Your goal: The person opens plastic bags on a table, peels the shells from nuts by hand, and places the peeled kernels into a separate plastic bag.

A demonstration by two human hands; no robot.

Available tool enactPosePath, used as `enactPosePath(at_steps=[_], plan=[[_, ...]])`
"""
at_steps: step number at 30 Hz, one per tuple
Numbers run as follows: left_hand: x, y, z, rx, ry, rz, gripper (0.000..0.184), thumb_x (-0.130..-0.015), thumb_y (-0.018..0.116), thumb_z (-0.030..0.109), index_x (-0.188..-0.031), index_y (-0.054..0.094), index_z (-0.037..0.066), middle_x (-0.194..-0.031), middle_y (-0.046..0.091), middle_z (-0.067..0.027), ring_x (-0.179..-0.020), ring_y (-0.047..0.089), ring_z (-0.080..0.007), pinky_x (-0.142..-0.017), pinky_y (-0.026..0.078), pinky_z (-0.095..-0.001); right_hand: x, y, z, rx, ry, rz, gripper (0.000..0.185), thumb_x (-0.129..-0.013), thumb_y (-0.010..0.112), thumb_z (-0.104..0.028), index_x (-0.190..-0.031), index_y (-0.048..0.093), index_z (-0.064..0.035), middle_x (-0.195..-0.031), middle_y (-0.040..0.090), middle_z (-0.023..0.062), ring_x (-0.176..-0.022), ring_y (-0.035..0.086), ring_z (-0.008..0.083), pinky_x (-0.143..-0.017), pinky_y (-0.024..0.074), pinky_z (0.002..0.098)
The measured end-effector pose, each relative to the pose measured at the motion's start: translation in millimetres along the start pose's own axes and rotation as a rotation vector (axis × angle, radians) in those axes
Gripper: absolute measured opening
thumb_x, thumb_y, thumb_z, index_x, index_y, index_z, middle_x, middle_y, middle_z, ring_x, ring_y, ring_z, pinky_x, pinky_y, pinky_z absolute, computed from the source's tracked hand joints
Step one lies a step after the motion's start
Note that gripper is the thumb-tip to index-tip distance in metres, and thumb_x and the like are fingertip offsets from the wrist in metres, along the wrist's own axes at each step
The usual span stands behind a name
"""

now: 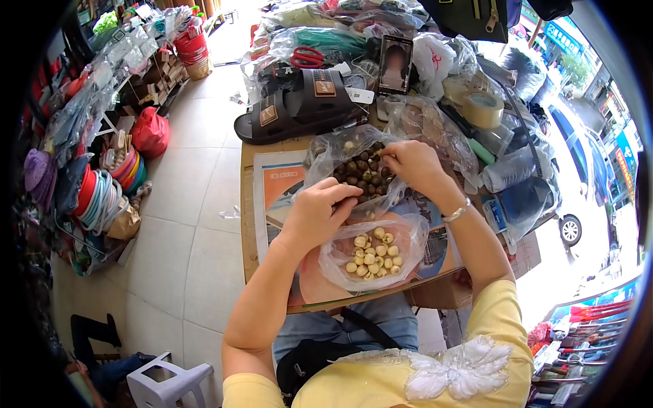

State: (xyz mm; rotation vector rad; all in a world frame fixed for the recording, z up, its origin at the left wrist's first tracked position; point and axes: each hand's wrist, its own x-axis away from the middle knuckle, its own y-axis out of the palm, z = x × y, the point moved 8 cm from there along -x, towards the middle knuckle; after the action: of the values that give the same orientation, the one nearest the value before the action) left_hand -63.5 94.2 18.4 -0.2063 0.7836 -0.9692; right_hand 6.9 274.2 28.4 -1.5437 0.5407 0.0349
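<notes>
A clear plastic bag (322, 158) with small dark brown nuts (367, 174), which look like chestnuts, lies open on the table. At its near left edge my left hand (322, 209) has its fingers curled together; whatever they pinch is hidden. My right hand (416, 165) is closed at the bag's right side, its fingertips pressed together over the nuts, and I cannot make out what is in them. Closer to me, a second thin plastic bag (329, 262) is spread open, holding several peeled cream-coloured nuts (369, 259).
Under the bags is a printed sheet (273, 178) on the table. Behind them are dark slippers (299, 109), a phone (395, 64), red-handled scissors (307, 58) and a tape roll (483, 109). A grey stool (170, 381) and a seated person's legs (95, 343) are at lower left.
</notes>
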Motion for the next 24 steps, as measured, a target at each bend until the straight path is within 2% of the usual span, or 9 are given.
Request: enactPosePath(at_steps=[1,3,6,12,14,18,21,24], plan=[[0,-2,-3,-0.025,-0.008,0.032,0.020,-0.081,0.071,0.003,-0.101,0.072,0.006,-0.081,0.063,-0.0091,-0.070,0.062,-0.0205,-0.064,0.049,-0.0288,-5,4,0,-0.001,0.001,0.001,0.021,-0.089,0.061,-0.026,-0.086,0.072,-0.0081,-0.082,0.069,0.0108,-0.074,0.068,0.0270,-0.062,0.0537,0.0377],[0,-3,-9,-0.033,-0.023,0.043,0.020,-0.082,0.069,0.004,-0.101,0.072,0.006,-0.082,0.063,-0.0098,-0.071,0.062,-0.0220,-0.066,0.049,-0.0297,-16,16,14,0.148,0.186,-0.131,0.018,-0.084,0.064,-0.024,-0.094,0.075,-0.0150,-0.091,0.070,0.0129,-0.089,0.068,0.0313,-0.074,0.0548,0.0433],[0,-6,-14,-0.010,-0.058,0.074,0.020,-0.082,0.068,0.004,-0.102,0.072,0.005,-0.083,0.063,-0.0105,-0.072,0.062,-0.0233,-0.067,0.050,-0.0309,-22,15,9,0.100,0.171,-0.160,0.018,-0.081,0.067,-0.025,-0.094,0.075,-0.0157,-0.092,0.071,0.0109,-0.089,0.068,0.0295,-0.077,0.0539,0.0423],[0,-3,-20,-0.009,-0.106,0.053,0.020,-0.082,0.067,0.004,-0.102,0.071,0.004,-0.085,0.065,-0.0121,-0.077,0.064,-0.0253,-0.071,0.050,-0.0324,-28,15,8,0.016,0.088,-0.162,0.020,-0.077,0.071,-0.023,-0.095,0.072,-0.0142,-0.092,0.071,0.0115,-0.089,0.068,0.0307,-0.078,0.0539,0.0424],[0,-3,-20,-0.007,-0.083,0.064,0.019,-0.082,0.066,0.006,-0.101,0.071,0.006,-0.086,0.064,-0.0139,-0.077,0.064,-0.0313,-0.070,0.051,-0.0358,-29,13,7,0.020,0.119,-0.176,0.021,-0.077,0.071,-0.023,-0.097,0.072,-0.0147,-0.092,0.071,0.0117,-0.089,0.068,0.0307,-0.078,0.0540,0.0423],[0,-3,-20,-0.019,-0.093,0.067,0.020,-0.082,0.066,0.006,-0.101,0.071,0.005,-0.087,0.065,-0.0146,-0.079,0.064,-0.0318,-0.071,0.051,-0.0364,-32,19,9,0.000,0.126,-0.197,0.026,-0.076,0.070,-0.026,-0.100,0.071,-0.0146,-0.093,0.070,0.0151,-0.090,0.067,0.0333,-0.078,0.0532,0.0446],[0,-4,-24,-0.019,-0.074,0.095,0.019,-0.082,0.066,0.006,-0.100,0.071,0.005,-0.089,0.066,-0.0154,-0.081,0.065,-0.0330,-0.072,0.052,-0.0372,-32,21,11,0.020,0.147,-0.205,0.023,-0.077,0.070,-0.026,-0.097,0.071,-0.0141,-0.091,0.071,0.0132,-0.090,0.068,0.0307,-0.078,0.0540,0.0432],[1,-6,-25,-0.086,-0.095,0.115,0.018,-0.084,0.065,0.007,-0.101,0.071,0.005,-0.092,0.067,-0.0161,-0.083,0.065,-0.0347,-0.073,0.052,-0.0390,-28,17,11,0.006,0.152,-0.160,0.022,-0.078,0.069,-0.025,-0.096,0.071,-0.0124,-0.091,0.070,0.0133,-0.089,0.068,0.0320,-0.076,0.0537,0.0441]])
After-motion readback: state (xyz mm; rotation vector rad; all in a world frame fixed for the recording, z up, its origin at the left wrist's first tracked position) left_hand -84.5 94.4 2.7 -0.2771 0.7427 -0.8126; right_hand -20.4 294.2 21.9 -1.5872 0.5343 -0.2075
